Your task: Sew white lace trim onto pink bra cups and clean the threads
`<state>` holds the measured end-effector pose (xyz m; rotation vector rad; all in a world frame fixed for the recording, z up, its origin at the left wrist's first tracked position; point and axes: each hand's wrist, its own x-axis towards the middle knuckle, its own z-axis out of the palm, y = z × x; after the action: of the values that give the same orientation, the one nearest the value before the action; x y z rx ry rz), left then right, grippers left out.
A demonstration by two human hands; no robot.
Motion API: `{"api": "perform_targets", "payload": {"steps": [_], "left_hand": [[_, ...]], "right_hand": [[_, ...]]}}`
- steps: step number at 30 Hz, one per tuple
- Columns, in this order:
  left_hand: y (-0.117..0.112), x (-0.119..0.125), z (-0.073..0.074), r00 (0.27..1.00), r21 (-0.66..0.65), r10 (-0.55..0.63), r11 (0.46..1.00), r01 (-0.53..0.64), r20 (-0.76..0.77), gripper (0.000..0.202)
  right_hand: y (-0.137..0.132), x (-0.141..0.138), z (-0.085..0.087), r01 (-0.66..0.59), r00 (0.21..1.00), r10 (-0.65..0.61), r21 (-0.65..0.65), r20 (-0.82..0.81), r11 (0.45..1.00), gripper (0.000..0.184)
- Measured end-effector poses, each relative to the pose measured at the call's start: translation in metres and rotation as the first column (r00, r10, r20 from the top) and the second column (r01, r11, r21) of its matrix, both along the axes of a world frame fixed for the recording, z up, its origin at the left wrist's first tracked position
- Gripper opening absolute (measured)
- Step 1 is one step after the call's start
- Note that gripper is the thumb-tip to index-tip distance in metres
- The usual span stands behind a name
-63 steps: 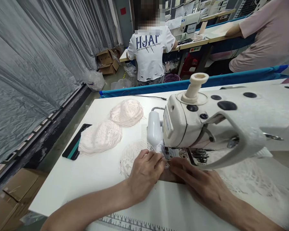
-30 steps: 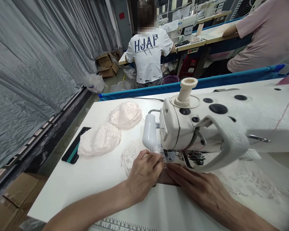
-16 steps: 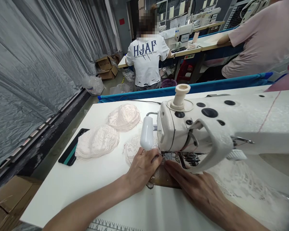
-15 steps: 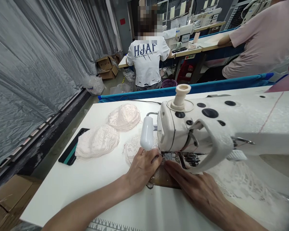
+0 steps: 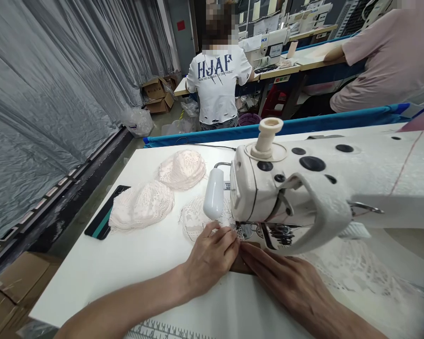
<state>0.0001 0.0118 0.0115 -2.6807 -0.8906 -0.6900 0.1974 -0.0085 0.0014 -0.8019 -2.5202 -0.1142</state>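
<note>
Your pale pink, open-patterned lace piece [image 5: 192, 219] lies just beyond your left hand [image 5: 210, 256], its near edge running in by the fingertips below the head of the white sewing machine [image 5: 250, 188]. That hand is curled, knuckles up; whether the fingertips pinch the lace is hidden. Your right hand [image 5: 293, 275] lies low with its fingers straight and together, tips just beside the left ones, over the brown flat plate [image 5: 242, 266]; you cannot tell from here if anything is held beneath them.

To do this well, I'd let the left hand steer the curve of the edge and the right one only steady it flat, with light pressure from both. Openwork lace probably stretches easily, so guide rather than pull. The fingertips look near the stitching area, so favour a clear margin and short, slow runs. The needle itself can't be made out.

Left of your left hand, two domed pale pink lace cups [image 5: 182, 170] sit on the white bench [image 5: 155, 263], well apart from your fingers. Beyond your right hand, watch that the loose pale lace [image 5: 363, 268] doesn't drag.
</note>
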Motion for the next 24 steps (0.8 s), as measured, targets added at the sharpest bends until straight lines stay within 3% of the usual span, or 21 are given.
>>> {"api": "perform_targets", "payload": {"steps": [12,19,24], "left_hand": [[0.002,-0.002,-0.002,1.000,-0.026,0.000,1.000,0.000,0.002,0.017],[0.012,-0.004,-0.008,1.000,-0.017,0.022,1.000,-0.022,0.016,0.020],[0.018,-0.006,-0.011,0.997,-0.089,0.069,0.994,-0.071,-0.026,0.028]], "right_hand": [[0.002,0.003,-0.011,-0.015,1.000,0.014,0.027,0.016,1.000,0.033],[0.003,0.003,-0.021,0.058,0.998,-0.056,0.053,-0.029,0.997,0.033],[0.006,0.004,-0.022,0.075,0.997,-0.074,0.023,-0.033,0.997,0.032]]}}
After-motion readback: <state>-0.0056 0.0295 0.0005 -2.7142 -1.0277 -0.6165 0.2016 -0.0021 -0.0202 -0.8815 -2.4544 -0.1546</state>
